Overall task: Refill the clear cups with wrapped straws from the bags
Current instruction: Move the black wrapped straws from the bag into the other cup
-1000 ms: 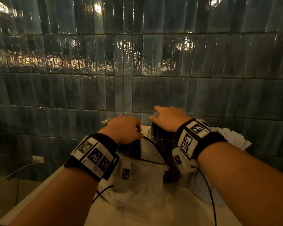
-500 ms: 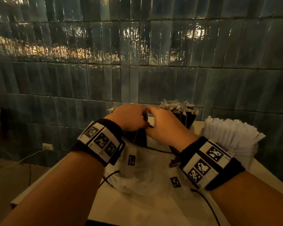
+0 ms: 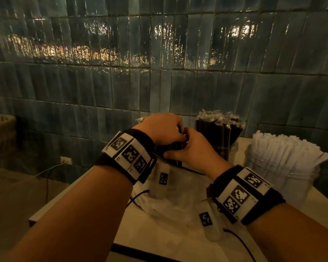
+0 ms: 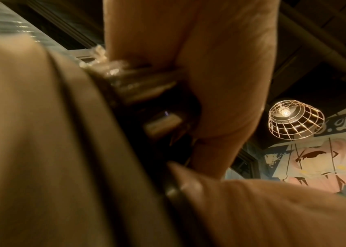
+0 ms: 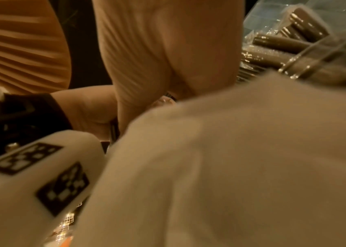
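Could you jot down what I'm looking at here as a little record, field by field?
setting: pale table against a dark tiled wall
left hand: grips a bundle of black straws
right hand: fingers curled on the same bundle
bag: clear plastic, crumpled on the table under the wrists
black-straw cup: full, straws upright
white-straw cup: full, at the right
task stage: bundle not yet in a cup

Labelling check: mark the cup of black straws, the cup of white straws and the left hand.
cup of black straws (image 3: 226,150), head view, glass wall near its base.
cup of white straws (image 3: 261,163), head view, clear wall at left.
left hand (image 3: 160,129), head view, back of the hand.
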### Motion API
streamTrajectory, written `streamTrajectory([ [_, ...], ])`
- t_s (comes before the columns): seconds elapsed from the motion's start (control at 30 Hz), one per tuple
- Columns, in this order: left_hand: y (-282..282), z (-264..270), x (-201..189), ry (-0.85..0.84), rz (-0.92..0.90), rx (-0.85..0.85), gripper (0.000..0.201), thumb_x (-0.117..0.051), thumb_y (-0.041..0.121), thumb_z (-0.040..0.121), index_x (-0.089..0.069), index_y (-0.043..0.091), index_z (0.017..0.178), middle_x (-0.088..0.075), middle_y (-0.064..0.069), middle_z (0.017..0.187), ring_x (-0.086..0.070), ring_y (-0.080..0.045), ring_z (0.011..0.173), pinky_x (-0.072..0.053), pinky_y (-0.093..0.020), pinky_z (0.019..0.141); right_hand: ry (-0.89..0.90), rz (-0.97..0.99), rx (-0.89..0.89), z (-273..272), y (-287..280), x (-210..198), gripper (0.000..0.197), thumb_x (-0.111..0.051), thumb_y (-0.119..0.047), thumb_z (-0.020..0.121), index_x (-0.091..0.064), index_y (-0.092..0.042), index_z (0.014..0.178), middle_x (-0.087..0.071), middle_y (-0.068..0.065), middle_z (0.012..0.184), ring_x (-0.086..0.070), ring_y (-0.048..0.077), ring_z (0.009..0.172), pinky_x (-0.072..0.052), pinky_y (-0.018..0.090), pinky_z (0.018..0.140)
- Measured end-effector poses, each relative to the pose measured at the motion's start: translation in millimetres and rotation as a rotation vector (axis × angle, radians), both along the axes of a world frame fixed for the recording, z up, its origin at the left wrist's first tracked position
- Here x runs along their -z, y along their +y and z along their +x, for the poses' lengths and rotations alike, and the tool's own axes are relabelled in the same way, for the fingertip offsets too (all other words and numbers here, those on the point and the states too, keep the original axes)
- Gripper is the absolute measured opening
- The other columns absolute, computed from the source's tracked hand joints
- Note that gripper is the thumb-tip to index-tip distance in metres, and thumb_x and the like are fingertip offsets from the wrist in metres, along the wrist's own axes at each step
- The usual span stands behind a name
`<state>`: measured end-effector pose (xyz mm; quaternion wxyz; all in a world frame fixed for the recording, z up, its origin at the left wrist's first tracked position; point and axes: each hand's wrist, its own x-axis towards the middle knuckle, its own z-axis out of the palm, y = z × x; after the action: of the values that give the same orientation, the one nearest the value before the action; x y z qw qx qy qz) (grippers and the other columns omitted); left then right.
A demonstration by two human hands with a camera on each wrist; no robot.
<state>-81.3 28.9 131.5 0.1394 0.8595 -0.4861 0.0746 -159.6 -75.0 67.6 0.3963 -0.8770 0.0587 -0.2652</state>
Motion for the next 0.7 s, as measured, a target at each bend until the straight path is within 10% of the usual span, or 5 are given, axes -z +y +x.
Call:
streamTrajectory([
  [0.2,3.8,2.0,0.9,0.076,-0.047,0.005,0.026,-0.065,0.039,0.080,-0.053,0.033,0.102,-0.060,0.006,0.105,-0.056,-0.014,0.091,-0.048,-0.029,0.080,0.028,-0.004,-0.088,7.3,3.9,5.8,0.060,-0.080,-0.026,0.070,-0.054,-0.009,0.121,-0.065,0.005,0.110,-0.063,0.017,0.102,-0.054,0.033,0.084],
  [0.33,9.8,3.6,-1.5,0.183,-0.036,0.021,0.065,-0.072,0.038,0.068,-0.042,0.037,0.126,-0.058,0.006,0.112,-0.058,-0.017,0.095,-0.053,-0.035,0.084,0.008,0.010,-0.114,8.9,5.5,6.9,0.051,-0.079,-0.021,0.073,-0.056,-0.014,0.118,-0.066,-0.004,0.102,-0.060,-0.001,0.086,-0.049,0.008,0.068],
  [0.7,14.4,4.7,-2.0,0.236,-0.063,0.045,0.091,-0.077,0.028,0.065,-0.024,0.037,0.138,-0.059,0.002,0.105,-0.063,-0.017,0.082,-0.059,-0.036,0.073,-0.072,0.195,-0.106,11.1,1.7,8.5,0.022,-0.067,0.005,0.078,-0.062,-0.005,0.096,-0.065,0.001,0.079,-0.065,0.005,0.071,-0.047,0.015,0.059],
])
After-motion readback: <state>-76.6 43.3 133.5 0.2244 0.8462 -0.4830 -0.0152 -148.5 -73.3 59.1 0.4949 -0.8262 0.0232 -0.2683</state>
